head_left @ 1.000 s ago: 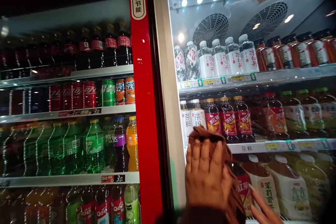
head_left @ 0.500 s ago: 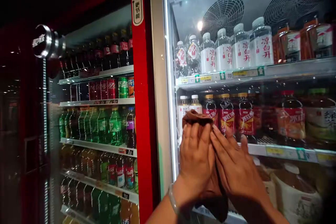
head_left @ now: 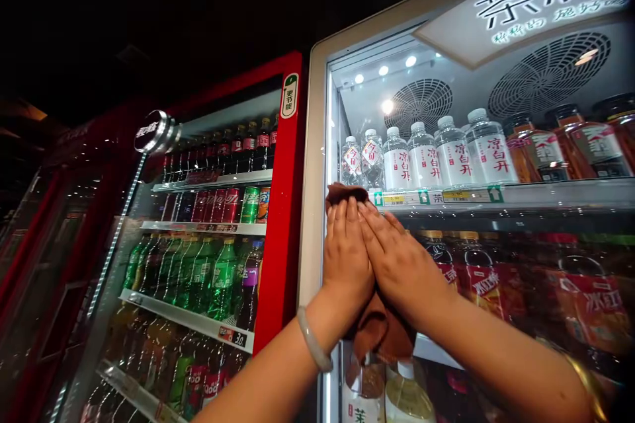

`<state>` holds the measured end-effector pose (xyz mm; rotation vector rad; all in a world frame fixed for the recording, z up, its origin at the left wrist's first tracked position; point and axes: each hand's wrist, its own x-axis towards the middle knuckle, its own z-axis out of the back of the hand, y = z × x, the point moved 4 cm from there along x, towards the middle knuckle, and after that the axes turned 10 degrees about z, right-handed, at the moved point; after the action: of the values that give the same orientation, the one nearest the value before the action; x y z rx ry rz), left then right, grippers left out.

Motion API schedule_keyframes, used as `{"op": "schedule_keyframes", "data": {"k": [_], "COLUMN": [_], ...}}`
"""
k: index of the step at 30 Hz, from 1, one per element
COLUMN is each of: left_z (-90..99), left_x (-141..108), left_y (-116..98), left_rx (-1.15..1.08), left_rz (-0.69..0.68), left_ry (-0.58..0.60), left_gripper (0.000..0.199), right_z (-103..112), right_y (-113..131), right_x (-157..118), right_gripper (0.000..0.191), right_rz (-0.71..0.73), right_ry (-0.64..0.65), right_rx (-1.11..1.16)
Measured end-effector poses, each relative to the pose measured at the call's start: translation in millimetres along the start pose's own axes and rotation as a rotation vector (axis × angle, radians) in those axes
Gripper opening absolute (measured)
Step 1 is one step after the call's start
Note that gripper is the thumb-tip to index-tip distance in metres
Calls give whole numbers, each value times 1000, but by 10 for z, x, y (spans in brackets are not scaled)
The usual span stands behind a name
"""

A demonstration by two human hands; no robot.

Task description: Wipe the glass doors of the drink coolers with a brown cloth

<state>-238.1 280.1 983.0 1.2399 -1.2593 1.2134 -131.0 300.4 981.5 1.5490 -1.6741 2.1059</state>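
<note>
Brn cloth [head_left: 384, 329] higher vs b4.

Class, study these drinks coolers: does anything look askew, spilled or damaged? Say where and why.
Nothing clearly stands out. White-capped bottles line up upright, and the brown cloth lies bunched under the left hand and right hand against the beige cooler. Dim lower shelves are hard to judge.

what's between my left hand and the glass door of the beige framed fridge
In the head view, a brown cloth lies between your left hand and the glass door; its folds show above and below the hand.
</note>
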Motion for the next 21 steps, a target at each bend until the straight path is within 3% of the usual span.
{"op": "schedule_keyframes", "data": {"k": [4,6,8,10,12,14,17,21], "left_z": [-58,-95,-128,-143,-133,-100,-69,-149], "left_x": [783,1008,958,718,483,427,737,1193], "left_y": [-158,-292,-385,-397,-335,-249,-219,-485], "left_rx": [-3,-12,-36,-60,-66,-64,-50,-59], "left_rz": [35,59,56,31,6,-7,-4,23], "left_ry": [15,13,2,-6,0,14,25,25], "left_gripper": [52,51,52,52,52,52,54,53], "right_z": [-35,1,48,80,82,63,32,87], "right_y": [-596,-805,-807,-652,-470,-392,-590,-1047], "right_x": [434,511,425,256,135,158,409,571], "right_gripper": [55,54,54,55,56,55,54,53], "right_rz": [-58,-99,-108,-100,-69,-19,-8,-108], "right_ry": [128,141,117,77,51,56,128,177], "right_rx": [-9,0,-15,-57,-98,-108,-94,-55]}}
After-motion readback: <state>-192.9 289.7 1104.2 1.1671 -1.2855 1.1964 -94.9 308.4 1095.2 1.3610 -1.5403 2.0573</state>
